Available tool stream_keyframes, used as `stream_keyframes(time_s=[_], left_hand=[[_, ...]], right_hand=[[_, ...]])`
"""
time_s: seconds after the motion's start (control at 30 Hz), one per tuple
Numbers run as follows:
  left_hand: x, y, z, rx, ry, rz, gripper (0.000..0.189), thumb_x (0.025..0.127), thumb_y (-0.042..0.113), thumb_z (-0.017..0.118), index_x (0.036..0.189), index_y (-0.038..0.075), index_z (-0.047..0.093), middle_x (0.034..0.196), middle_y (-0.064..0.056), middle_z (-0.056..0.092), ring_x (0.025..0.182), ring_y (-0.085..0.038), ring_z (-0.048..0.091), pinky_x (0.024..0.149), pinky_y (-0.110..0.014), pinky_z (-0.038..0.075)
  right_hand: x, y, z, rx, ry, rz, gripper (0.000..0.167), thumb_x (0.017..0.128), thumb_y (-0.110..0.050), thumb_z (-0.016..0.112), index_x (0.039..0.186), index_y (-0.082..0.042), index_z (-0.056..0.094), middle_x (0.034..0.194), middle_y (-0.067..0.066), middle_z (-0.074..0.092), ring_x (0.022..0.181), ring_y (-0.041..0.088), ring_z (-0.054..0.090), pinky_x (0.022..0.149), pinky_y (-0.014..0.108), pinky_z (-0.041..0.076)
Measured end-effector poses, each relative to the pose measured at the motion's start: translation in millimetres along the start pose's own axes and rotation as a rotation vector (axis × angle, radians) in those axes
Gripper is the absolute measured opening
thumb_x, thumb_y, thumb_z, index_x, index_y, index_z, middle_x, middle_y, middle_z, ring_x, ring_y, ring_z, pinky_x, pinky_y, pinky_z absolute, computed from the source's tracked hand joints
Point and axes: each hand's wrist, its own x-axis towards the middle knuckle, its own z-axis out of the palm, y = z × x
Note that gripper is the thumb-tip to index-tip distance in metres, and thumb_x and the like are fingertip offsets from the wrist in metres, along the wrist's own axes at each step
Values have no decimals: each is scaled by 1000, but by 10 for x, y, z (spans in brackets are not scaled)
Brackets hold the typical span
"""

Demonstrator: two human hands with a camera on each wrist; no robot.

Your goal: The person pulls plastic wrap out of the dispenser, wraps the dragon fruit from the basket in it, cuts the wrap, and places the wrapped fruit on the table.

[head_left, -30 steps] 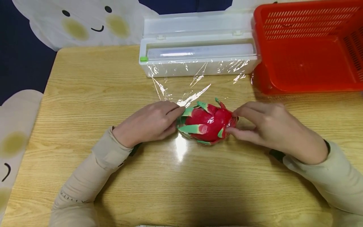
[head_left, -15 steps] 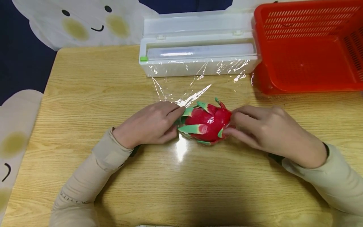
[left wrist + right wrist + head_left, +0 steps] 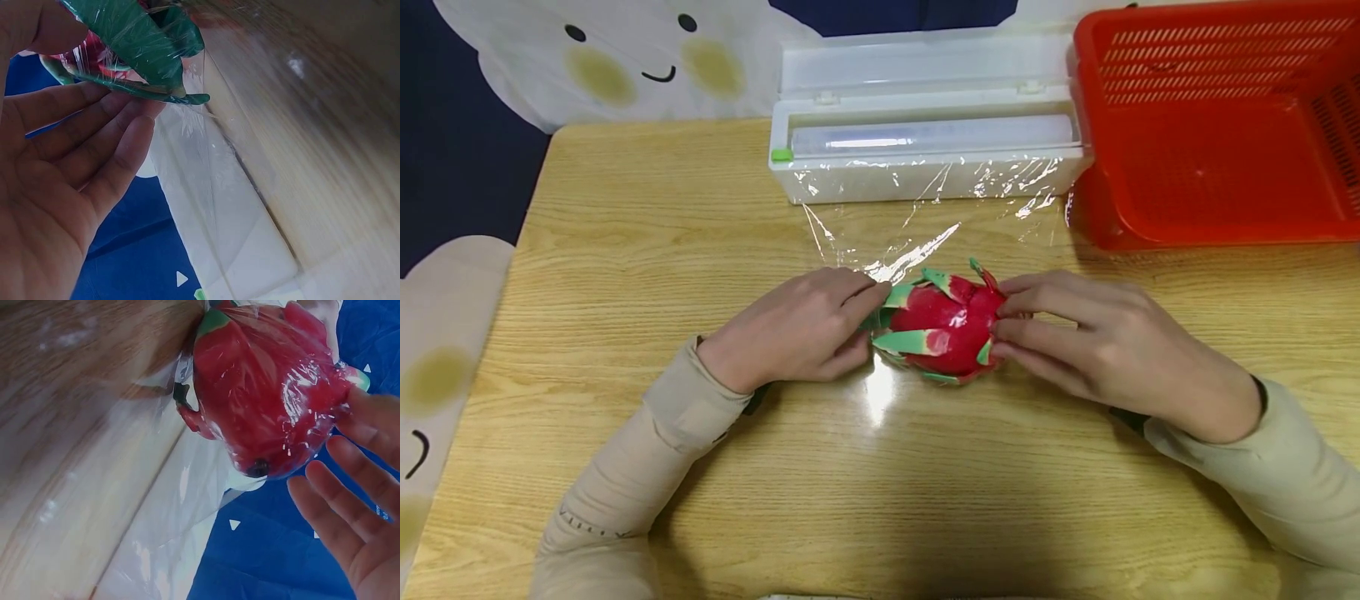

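In front of the white box (image 3: pixel 865 185), which holds a film roll (image 3: pixel 932 135), the left hand (image 3: pixel 797 325) grips the leafy end of the film-wrapped dragon fruit (image 3: pixel 951 327); the right hand (image 3: pixel 1105 333), fingers spread, touches the other end. A red basket (image 3: pixel 1240 236) stands right of the box.

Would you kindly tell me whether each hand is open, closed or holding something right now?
Left hand: holding the leafy end of the film-covered dragon fruit.
Right hand: open, fingertips touching the dragon fruit's red end.
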Motion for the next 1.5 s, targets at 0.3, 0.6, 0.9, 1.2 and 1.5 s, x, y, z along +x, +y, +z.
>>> stream_keyframes(time_s=[0.3, 0.6, 0.9, 1.2, 1.5], left_hand=[[-3, 1, 4, -8, -9, -5, 40, 87, 17, 64, 120, -6, 66, 100, -11, 70, 85, -23, 67, 86, -39, 63], [-17, 7, -11, -12, -51, -12, 55, 90, 33, 71, 127, -7, 64, 106, -13, 71, 93, -26, 69, 91, -41, 62], [-14, 10, -22, -6, -55, -16, 55, 90, 32, 71, 128, -6, 63, 110, -14, 70, 97, -28, 70, 94, -42, 61], [-6, 13, -20, 2, -54, -12, 55, 90, 31, 70, 128, -7, 62, 109, -14, 70, 95, -27, 69, 93, -42, 61], [-4, 15, -11, -3, -53, -13, 56, 90, 32, 70, 129, -7, 61, 108, -13, 70, 94, -27, 69, 92, -42, 61]], right_hand=[[-26, 37, 16, 77, -71, -6, 43, 105, -46, 58, 105, -8, 80, 105, 5, 74, 104, 23, 68, 108, 21, 51], [-18, 53, 19, 66, -54, -59, 43, 105, -42, 58, 107, -5, 81, 102, 6, 72, 94, 20, 67, 76, 34, 61], [-51, 112, 45, 142, -73, -89, 42, 106, -30, 51, 110, 1, 79, 99, 8, 67, 88, 18, 59, 73, 29, 53], [-106, 146, 41, 166, -100, -9, 41, 108, -33, 52, 111, -4, 80, 102, 6, 71, 94, 18, 64, 97, 16, 53], [-103, 144, 85, 214, -48, -8, 36, 109, -22, 49, 103, -4, 79, 103, 8, 72, 95, 23, 66, 107, 14, 44]])
